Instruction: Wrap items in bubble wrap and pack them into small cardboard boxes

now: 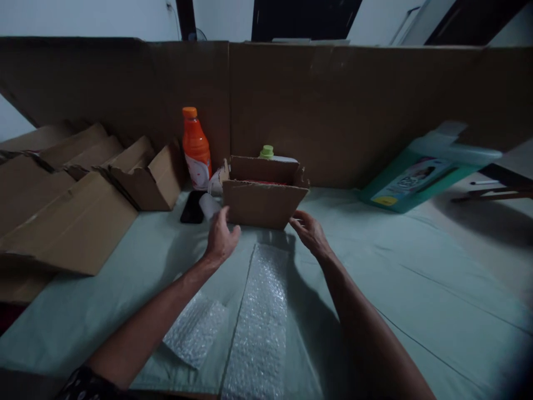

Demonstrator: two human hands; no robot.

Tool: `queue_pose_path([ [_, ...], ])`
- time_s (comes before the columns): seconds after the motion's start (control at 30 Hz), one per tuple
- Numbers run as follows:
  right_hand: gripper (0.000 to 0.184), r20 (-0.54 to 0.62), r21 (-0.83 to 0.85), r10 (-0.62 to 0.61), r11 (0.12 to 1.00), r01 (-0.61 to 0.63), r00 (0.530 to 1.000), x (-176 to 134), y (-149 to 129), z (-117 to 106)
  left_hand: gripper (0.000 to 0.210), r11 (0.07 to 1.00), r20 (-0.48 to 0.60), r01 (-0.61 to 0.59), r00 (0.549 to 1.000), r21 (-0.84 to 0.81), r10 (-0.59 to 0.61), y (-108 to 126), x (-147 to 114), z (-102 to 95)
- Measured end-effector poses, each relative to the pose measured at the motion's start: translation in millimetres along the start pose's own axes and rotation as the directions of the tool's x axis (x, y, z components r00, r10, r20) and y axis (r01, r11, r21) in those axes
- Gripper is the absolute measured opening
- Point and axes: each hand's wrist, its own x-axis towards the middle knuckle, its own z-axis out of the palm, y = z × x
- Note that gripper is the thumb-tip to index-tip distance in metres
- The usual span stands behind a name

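Observation:
A small open cardboard box (261, 203) stands on the pale green table cover (395, 266), something red showing inside it. My left hand (220, 239) hovers just short of the box's left front corner, fingers apart, holding nothing. My right hand (310, 233) reaches to the box's right front corner, fingertips at or very near the cardboard, also holding nothing. A long strip of bubble wrap (262, 316) lies between my forearms, and a smaller piece of bubble wrap (195, 330) lies by my left arm.
An orange bottle (195, 149) and a green-capped container (267, 151) stand behind the box. A black phone (192, 207) and a white roll (208, 205) lie to its left. Folded cardboard boxes (75, 200) fill the left side. A teal package (420, 175) leans at right. A cardboard wall (333, 105) backs the table.

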Motion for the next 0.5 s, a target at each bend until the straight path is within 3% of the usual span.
queue_pose_path([
  [0.1, 0.038, 0.007, -0.011, 0.012, 1.000, -0.012, 1.000, 2.5, -1.8, 4.3, 0.072, 1.000, -0.080, 0.009, 0.997, 0.014, -0.008, -4.1, 14.7, -7.0],
  [0.3, 0.034, 0.000, -0.089, 0.029, 0.996, -0.028, 1.000, 9.0, -18.9, 4.0, 0.075, 0.999, -0.042, -0.020, 0.999, 0.032, 0.021, 2.4, 29.8, 2.5],
  [0.4, 0.043, 0.037, -0.137, 0.055, 0.989, -0.050, 0.998, -19.7, -16.8, -7.2, 0.072, 0.996, -0.004, -0.018, 1.000, 0.082, 0.019, -4.5, 8.5, -23.3],
  [0.5, 0.052, 0.179, -0.290, 0.034, 0.957, 0.020, 0.983, -59.4, -11.2, -6.9, 0.054, 0.969, 0.146, -0.088, 0.988, 0.232, 0.055, -18.2, -29.8, -72.0],
])
